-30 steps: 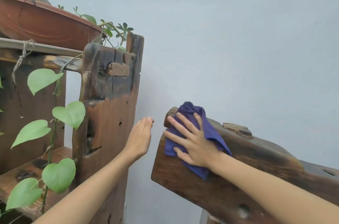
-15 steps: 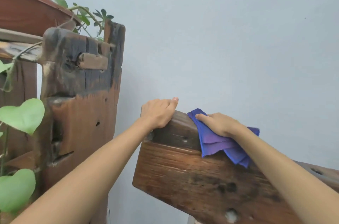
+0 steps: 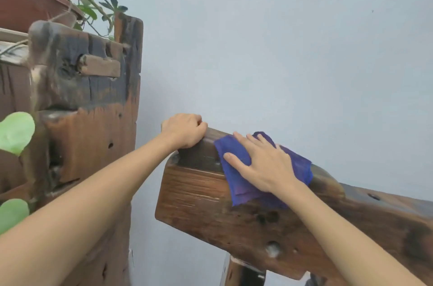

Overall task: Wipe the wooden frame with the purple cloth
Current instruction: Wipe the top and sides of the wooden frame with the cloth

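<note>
**Inspector A:** State of the work?

**Inspector B:** The purple cloth (image 3: 236,163) lies draped over the top edge of the wooden frame (image 3: 199,203), near its rounded end. The right hand (image 3: 262,163) presses flat on the cloth, fingers straight and spread, gripping nothing. The left hand (image 3: 185,130) is curled over the very end of the frame, just beside the cloth, grasping the wood.

**Inspector A:** Risks from here?

**Inspector B:** In my judgement, three. The cloth is held by palm pressure alone; a fast stroke over the edge could leave it bunched or let it slide off the far side of the frame. The wood is cracked and pitted with holes, so fabric may snag there. The left hand sits in the path of any stroke toward the frame's end, so that patch may go unwiped unless the hand shifts.

**Inspector A:** Other items?

**Inspector B:** A dark wooden post (image 3: 93,103) stands left of the frame, with green leaves (image 3: 16,131) and a brown pot (image 3: 28,4) beyond it.

**Inspector A:** Change from half a second earlier?

**Inspector B:** The right hand was curled over the cloth on the frame's top; it now lies open and flat, lower on the near face. The left hand's grip on the end is unchanged.
</note>
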Demonstrator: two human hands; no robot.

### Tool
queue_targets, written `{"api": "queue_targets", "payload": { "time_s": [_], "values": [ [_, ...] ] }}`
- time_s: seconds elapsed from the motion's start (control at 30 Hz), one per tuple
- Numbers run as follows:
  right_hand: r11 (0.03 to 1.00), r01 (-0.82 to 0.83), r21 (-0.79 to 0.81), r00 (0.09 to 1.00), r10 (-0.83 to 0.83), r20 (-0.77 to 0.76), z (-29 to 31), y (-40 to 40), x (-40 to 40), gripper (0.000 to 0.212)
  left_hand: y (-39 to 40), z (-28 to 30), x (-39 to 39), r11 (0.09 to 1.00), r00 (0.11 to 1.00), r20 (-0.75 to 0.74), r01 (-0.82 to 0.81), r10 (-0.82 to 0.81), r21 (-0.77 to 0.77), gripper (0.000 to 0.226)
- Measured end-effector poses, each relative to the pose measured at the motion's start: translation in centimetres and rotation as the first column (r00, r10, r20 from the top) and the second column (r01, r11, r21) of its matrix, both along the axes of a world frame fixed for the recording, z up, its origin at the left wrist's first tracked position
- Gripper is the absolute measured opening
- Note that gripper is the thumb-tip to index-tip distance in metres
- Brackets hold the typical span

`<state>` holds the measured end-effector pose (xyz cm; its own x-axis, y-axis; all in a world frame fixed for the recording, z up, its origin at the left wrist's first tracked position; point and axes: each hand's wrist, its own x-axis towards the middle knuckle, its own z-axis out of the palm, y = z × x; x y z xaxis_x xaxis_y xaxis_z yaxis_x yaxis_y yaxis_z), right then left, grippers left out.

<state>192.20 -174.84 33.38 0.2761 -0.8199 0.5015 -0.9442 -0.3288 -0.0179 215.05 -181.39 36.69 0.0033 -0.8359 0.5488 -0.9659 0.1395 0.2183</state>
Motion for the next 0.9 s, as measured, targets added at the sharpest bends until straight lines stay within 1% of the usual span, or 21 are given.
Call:
{"api": "queue_targets", "payload": {
  "time_s": [0.07, 0.1, 0.13, 0.17, 0.2, 0.23, 0.27, 0.3, 0.37, 0.4, 0.47, 0.5, 0.57, 0.63, 0.67, 0.7, 0.73, 0.77, 0.8, 0.83, 0.9],
  "values": [
    [0.983, 0.106, 0.151, 0.990, -0.119, 0.081, 0.3, -0.8, -5.2, 0.089, 0.4, -0.3, -1.1, 0.999, 0.996, 0.075, -0.044, 0.046, -0.028, 0.039],
    [0.954, 0.150, 0.258, 0.974, -0.188, 0.128, 0.7, -1.4, -7.7, 0.091, 0.4, -0.5, -1.6, 0.997, 0.992, 0.110, -0.052, 0.058, -0.050, 0.045],
    [0.918, 0.159, 0.364, 0.950, -0.243, 0.198, 0.9, -2.0, -9.9, 0.092, 0.3, -0.6, -2.1, 0.996, 0.987, 0.151, -0.051, 0.061, -0.072, 0.051],
    [0.884, 0.122, 0.452, 0.914, -0.278, 0.296, 1.1, -2.8, -11.7, 0.092, 0.3, -0.7, -2.5, 0.995, 0.980, 0.195, -0.033, 0.051, -0.091, 0.057],
    [0.852, 0.081, 0.518, 0.861, -0.321, 0.394, 1.3, -3.9, -12.8, 0.089, 0.2, -0.8, -2.8, 0.994, 0.970, 0.241, 0.002, 0.023, -0.106, 0.062],
    [0.818, 0.063, 0.572, 0.808, -0.378, 0.452, 1.4, -5.2, -13.5, 0.082, 0.0, -0.9, -2.9, 0.993, 0.956, 0.292, 0.043, -0.009, -0.108, 0.066],
    [0.782, 0.056, 0.621, 0.782, -0.421, 0.460, 1.5, -6.4, -13.5, 0.072, -0.2, -0.8, -3.0, 0.992, 0.940, 0.339, 0.078, -0.040, -0.100, 0.069],
    [0.759, 0.065, 0.648, 0.785, -0.440, 0.436, 1.6, -7.3, -13.0, 0.061, -0.5, -0.7, -3.1, 0.991, 0.925, 0.374, 0.105, -0.066, -0.087, 0.071],
    [0.777, 0.076, 0.624, 0.818, -0.407, 0.407, 1.6, -8.3, -11.6, 0.047, -1.0, -0.4, -3.2, 0.991, 0.913, 0.394, 0.132, -0.109, -0.034, 0.070],
    [0.796, 0.067, 0.602, 0.829, -0.380, 0.410, 1.9, -8.8, -10.8, 0.045, -1.2, 0.0, -3.2, 0.990, 0.915, 0.381, 0.139, -0.131, 0.007, 0.068],
    [0.819, 0.061, 0.570, 0.840, -0.351, 0.413, 2.1, -8.6, -10.4, 0.049, -1.5, 0.6, -3.1, 0.984, 0.919, 0.350, 0.159, -0.179, 0.085, 0.062],
    [0.832, 0.098, 0.546, 0.856, -0.350, 0.380, 2.1, -7.9, -10.5, 0.049, -1.5, 0.7, -3.0, 0.982, 0.923, 0.336, 0.161, -0.186, 0.101, 0.059],
    [0.860, 0.203, 0.468, 0.874, -0.375, 0.309, 2.1, -5.9, -10.4, 0.058, -1.3, 0.7, -3.1, 0.982, 0.928, 0.323, 0.166, -0.186, 0.089, 0.055],
    [0.895, 0.313, 0.317, 0.868, -0.405, 0.288, 1.1, -3.9, -9.7, 0.066, -1.3, 0.6, -3.3, 0.985, 0.931, 0.321, 0.168, -0.174, 0.047, 0.051],
    [0.916, 0.368, 0.158, 0.858, -0.400, 0.323, -0.4, -2.7, -8.9, 0.064, -1.2, 0.5, -3.4, 0.987, 0.934, 0.318, 0.160, -0.163, 0.035, 0.051],
    [0.907, 0.416, -0.074, 0.855, -0.361, 0.373, -2.2, -1.7, -8.0, 0.058, -1.1, 0.4, -3.6, 0.988, 0.935, 0.322, 0.153, -0.152, 0.021, 0.051],
    [0.846, 0.429, -0.318, 0.866, -0.285, 0.411, -4.3, -0.8, -6.7, 0.047, -1.0, 0.3, -3.6, 0.990, 0.933, 0.331, 0.144, -0.140, 0.012, 0.051],
    [0.751, 0.422, -0.508, 0.880, -0.204, 0.429, -6.2, -0.3, -5.1, 0.033, -0.9, 0.3, -3.7, 0.992, 0.933, 0.336, 0.129, -0.125, 0.012, 0.051],
    [0.682, 0.407, -0.608, 0.886, -0.133, 0.443, -8.0, -0.1, -3.5, 0.027, -0.8, 0.3, -3.8, 0.993, 0.931, 0.346, 0.117, -0.116, 0.018, 0.050],
    [0.660, 0.402, -0.635, 0.883, -0.096, 0.459, -9.3, -0.4, -2.0, 0.034, -0.7, 0.3, -3.9, 0.994, 0.932, 0.346, 0.108, -0.110, 0.025, 0.049],
    [0.701, 0.369, -0.610, 0.883, -0.059, 0.465, -11.0, -1.1, 0.9, 0.048, -0.5, 0.2, -4.0, 0.996, 0.932, 0.350, 0.088, -0.094, 0.032, 0.048]
  ]
}}
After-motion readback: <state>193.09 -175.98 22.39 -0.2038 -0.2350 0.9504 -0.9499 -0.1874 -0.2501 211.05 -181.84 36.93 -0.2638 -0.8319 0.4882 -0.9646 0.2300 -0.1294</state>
